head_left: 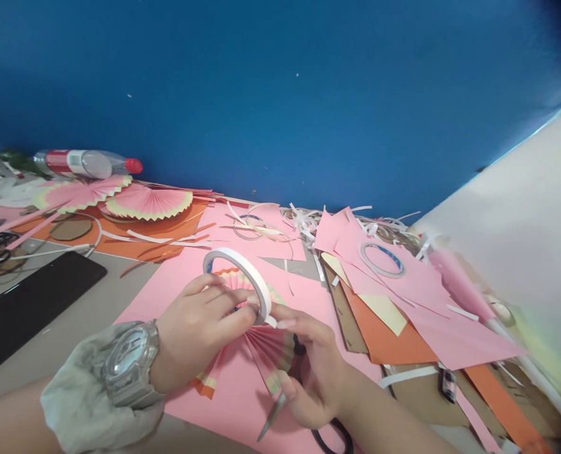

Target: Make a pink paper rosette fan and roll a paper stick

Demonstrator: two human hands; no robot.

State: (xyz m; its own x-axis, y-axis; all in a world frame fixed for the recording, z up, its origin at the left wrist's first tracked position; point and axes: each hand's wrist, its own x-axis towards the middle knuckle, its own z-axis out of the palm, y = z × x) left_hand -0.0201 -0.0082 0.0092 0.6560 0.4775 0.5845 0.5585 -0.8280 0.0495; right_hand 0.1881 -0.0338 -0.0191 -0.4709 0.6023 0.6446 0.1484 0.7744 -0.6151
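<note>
A roll of white tape (242, 268) stands tilted in my left hand (209, 321), whose fingers are closed on its lower part. My right hand (313, 372) has its fingertips at the short loose end of the tape, and black-handled scissors (273, 416) hang in the same hand, blade pointing down to the left. Beneath both hands lies a pleated paper fan (271, 353) in pink, green and orange, partly covered by the fingers. It rests on a large pink sheet (152, 302).
Another tape roll (383, 260) lies on pink papers at the right, over orange sheets and cardboard (346, 315). A black phone (38, 302) is at the left. Two fans (150, 202) and a plastic bottle (91, 164) lie near the blue wall, beside paper scraps.
</note>
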